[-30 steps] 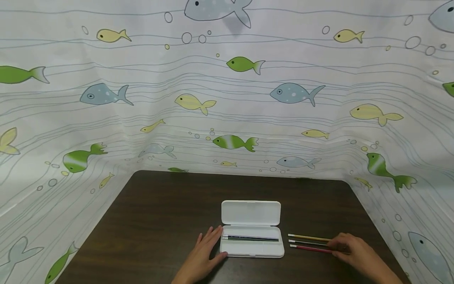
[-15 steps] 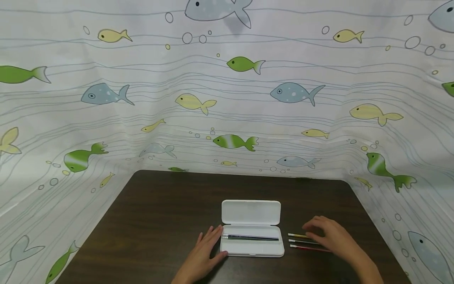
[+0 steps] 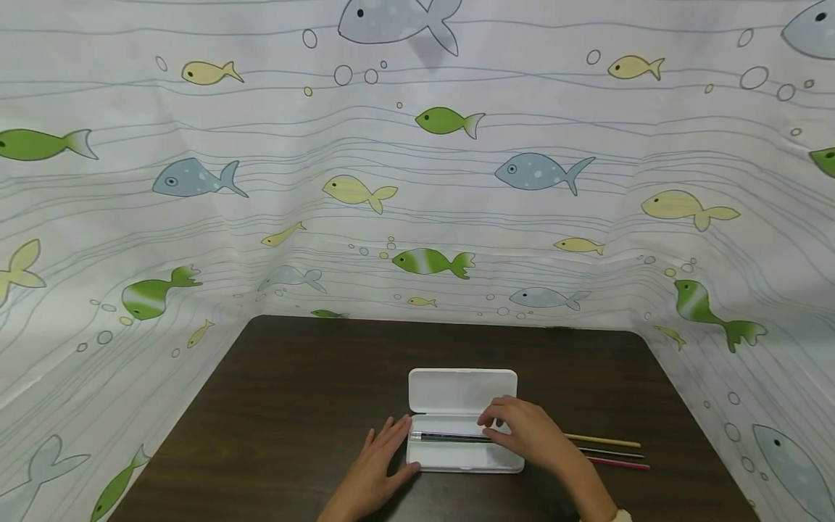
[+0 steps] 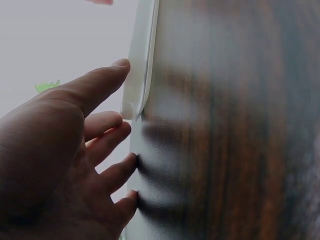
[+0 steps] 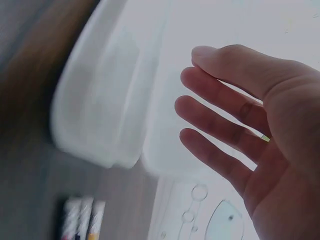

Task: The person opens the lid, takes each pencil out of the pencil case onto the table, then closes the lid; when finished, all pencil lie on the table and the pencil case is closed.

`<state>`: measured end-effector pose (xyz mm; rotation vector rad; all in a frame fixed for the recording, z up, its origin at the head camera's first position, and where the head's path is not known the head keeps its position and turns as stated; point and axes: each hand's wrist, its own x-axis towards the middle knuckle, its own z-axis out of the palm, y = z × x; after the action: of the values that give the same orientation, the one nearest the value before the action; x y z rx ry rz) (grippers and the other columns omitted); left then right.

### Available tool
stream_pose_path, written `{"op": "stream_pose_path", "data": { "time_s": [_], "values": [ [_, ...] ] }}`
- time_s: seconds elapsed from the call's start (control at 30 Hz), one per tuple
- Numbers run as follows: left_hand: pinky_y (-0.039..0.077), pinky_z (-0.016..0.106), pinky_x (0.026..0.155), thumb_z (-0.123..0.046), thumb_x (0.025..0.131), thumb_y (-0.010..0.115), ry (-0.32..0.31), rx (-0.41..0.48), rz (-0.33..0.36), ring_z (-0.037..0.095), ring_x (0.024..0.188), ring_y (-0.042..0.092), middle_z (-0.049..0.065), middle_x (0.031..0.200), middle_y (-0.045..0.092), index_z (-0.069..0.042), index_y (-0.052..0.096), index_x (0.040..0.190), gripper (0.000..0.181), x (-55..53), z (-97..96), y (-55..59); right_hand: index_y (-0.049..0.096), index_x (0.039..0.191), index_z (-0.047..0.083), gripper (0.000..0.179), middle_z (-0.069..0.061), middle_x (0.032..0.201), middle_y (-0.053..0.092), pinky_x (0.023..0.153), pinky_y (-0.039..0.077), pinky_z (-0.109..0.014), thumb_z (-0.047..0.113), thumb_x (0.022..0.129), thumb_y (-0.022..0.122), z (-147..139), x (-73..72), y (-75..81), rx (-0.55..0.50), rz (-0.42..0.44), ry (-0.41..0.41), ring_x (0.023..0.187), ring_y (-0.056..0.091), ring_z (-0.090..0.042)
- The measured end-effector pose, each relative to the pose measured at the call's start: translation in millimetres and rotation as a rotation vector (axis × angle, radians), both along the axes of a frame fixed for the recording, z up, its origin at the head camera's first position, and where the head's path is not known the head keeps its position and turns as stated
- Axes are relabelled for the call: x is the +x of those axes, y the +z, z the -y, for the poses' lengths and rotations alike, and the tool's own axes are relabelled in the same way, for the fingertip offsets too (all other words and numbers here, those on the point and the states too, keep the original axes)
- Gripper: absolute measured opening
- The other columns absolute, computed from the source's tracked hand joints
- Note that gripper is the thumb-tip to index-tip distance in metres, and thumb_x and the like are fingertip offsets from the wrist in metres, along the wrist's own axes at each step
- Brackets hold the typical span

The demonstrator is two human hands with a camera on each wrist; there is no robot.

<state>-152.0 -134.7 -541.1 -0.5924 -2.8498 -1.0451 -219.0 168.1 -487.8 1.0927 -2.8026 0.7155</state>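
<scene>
The left hand (image 3: 375,471) is placed at the left end of the white case (image 3: 466,460). Its fingers are extended and spread, with the thumb separated from them. The thumb tip contacts the near side wall of the case; the forefinger reaches to the far left corner. In the left wrist view, the lower fingers extend past the case corner, with their tips at the surface of the table (image 3: 313,391). The hand braces the case without wrapping round it.

The right hand (image 3: 525,431) is positioned over the right half of the case, with the forearm angled in from the lower right. The fingers are relaxed and slightly bent, the thumb tip is near the forefinger, and nothing is held between them. Contact with the case cannot be determined.

The case lies flat on the table, with its lid (image 3: 450,391) folded back on the far side. Dark pencils (image 3: 450,437) lie lengthwise inside; their exact number cannot be told. To the right of the case, a yellow pencil (image 3: 603,439), a dark pencil (image 3: 620,453) and a red pencil (image 3: 622,464) lie side by side, partly hidden by the right forearm.
</scene>
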Motion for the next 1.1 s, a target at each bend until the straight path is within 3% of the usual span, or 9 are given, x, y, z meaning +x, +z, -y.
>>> {"op": "stream_pose_path", "data": {
  "time_s": [0.2, 0.4, 0.67, 0.8, 1.1],
  "values": [
    [0.018, 0.068, 0.107, -0.037, 0.092, 0.068, 0.004, 0.006, 0.001, 0.041, 0.139, 0.032, 0.013, 0.151, 0.041, -0.005, 0.042, 0.148, 0.07, 0.2, -0.3, -0.9, 0.074, 0.097, 0.02, 0.01, 0.015, 0.09, 0.063, 0.068, 0.052, -0.027, 0.019, 0.087, 0.076, 17.7, -2.1, 9.2, -0.032, -0.017, 0.021, 0.083, 0.06, -0.007],
    [0.018, 0.067, 0.107, -0.038, 0.092, 0.068, 0.007, 0.003, -0.003, 0.04, 0.139, 0.032, 0.011, 0.151, 0.041, -0.006, 0.042, 0.148, 0.07, 0.6, -0.1, -2.1, 0.075, 0.096, 0.018, 0.009, 0.014, 0.088, 0.063, 0.068, 0.052, -0.027, 0.018, 0.087, 0.076, 18.6, -2.7, 8.9, -0.01, 0.002, 0.012, 0.081, 0.06, -0.008],
    [0.018, 0.067, 0.107, -0.039, 0.092, 0.068, 0.009, -0.003, 0.001, 0.04, 0.139, 0.032, 0.01, 0.151, 0.041, -0.007, 0.041, 0.149, 0.071, 1.5, 0.5, -2.7, 0.073, 0.083, 0.019, 0.01, 0.012, 0.08, 0.061, 0.06, 0.049, -0.028, 0.015, 0.079, 0.082, 14.2, -6.6, -10.0, 0.158, -0.119, 0.007, 0.072, 0.054, -0.005],
    [0.018, 0.067, 0.107, -0.039, 0.092, 0.068, 0.006, -0.001, -0.009, 0.041, 0.139, 0.032, 0.01, 0.151, 0.041, -0.006, 0.041, 0.149, 0.071, 2.0, 0.3, -3.6, 0.072, 0.077, 0.019, 0.012, 0.011, 0.075, 0.058, 0.055, 0.046, -0.026, 0.012, 0.077, 0.082, 14.2, -8.0, -20.0, 0.193, -0.173, 0.004, 0.066, 0.049, -0.005],
    [0.019, 0.067, 0.107, -0.037, 0.091, 0.069, 0.004, 0.003, -0.029, 0.041, 0.138, 0.033, 0.012, 0.15, 0.042, -0.005, 0.042, 0.147, 0.07, 2.0, -0.9, -1.2, 0.072, 0.076, 0.02, 0.015, 0.011, 0.075, 0.057, 0.056, 0.046, -0.027, 0.011, 0.075, 0.084, 14.7, -10.5, -23.7, 0.199, -0.156, -0.023, 0.065, 0.048, -0.003]
  ]
}}
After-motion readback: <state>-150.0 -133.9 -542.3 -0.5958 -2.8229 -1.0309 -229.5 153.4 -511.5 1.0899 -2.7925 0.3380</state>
